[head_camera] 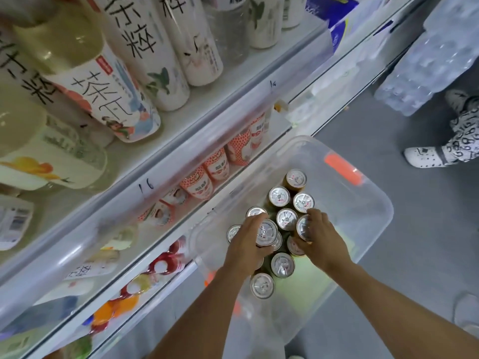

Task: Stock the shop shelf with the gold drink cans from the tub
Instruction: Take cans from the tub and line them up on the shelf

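Note:
A clear plastic tub [373, 203] stands on the floor beside the shelf and holds several gold drink cans [279, 196] with silver tops, all upright. My left hand [248, 244] grips one can [267, 232] near the tub's middle, fingers curled round its top. My right hand [320, 237] grips another can [303, 227] just to the right of it. Both cans look slightly raised above their neighbours. The shop shelf [181, 154] runs along the left, with tiers of bottles.
Tall tea bottles [111, 99] fill the upper tier; red-and-white bottles [216, 165] stand on the tier beside the tub. Shrink-wrapped water bottles [435, 53] lie on the grey floor at upper right. Another person's patterned trouser leg and white shoe [425, 158] stand at right.

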Demonstrator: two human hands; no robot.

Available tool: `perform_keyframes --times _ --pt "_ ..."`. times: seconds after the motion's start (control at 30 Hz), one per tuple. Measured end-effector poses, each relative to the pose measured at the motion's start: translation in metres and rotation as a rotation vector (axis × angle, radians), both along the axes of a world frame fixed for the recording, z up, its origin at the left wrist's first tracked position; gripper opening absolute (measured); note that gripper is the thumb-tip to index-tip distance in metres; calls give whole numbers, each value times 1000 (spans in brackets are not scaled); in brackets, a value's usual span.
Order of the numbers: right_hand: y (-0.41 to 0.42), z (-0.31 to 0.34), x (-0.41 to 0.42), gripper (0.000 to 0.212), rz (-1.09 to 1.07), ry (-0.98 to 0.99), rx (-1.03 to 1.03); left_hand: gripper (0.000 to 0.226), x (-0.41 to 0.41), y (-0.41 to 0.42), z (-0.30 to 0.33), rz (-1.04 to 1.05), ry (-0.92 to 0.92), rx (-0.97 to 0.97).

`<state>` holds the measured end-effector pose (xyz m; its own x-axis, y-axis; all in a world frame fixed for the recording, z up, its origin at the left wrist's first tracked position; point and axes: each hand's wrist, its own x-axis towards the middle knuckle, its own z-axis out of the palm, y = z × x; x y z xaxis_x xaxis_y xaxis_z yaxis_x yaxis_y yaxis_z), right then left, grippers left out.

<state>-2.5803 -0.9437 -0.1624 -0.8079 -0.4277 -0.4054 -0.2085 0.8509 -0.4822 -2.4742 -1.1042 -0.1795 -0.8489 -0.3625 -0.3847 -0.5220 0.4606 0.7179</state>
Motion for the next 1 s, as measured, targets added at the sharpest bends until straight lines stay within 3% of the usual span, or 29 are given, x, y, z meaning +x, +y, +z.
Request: perform_keyframes --times 0.33,0.53,0.8,1.0 --pt "20 118 30 50 -7 -119 -266 60 70 18 108 326 157 109" --pt "38 204 85 45 98 -122 -444 35 154 48 198 437 287 175" --pt "31 308 178 38 307 -57 -531 47 264 75 298 677 379 54" --pt "-6 363 242 38 508 -18 -580 40 340 64 357 753 427 -24"
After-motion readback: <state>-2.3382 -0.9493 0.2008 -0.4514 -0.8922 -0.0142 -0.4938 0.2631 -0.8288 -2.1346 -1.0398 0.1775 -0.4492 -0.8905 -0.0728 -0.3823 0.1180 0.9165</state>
